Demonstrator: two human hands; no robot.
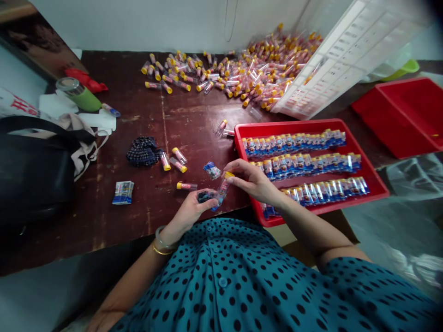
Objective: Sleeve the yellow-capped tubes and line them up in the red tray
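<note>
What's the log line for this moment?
left hand holds clear tube low | right hand at its yellow cap | red tray: three rows of packs

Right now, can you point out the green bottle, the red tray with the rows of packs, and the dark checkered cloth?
Green bottle (pixel 84 97): head view, on its green side.
Red tray (pixel 374 188): head view, on its rim.
Dark checkered cloth (pixel 142 151): head view, on its bunched middle.
</note>
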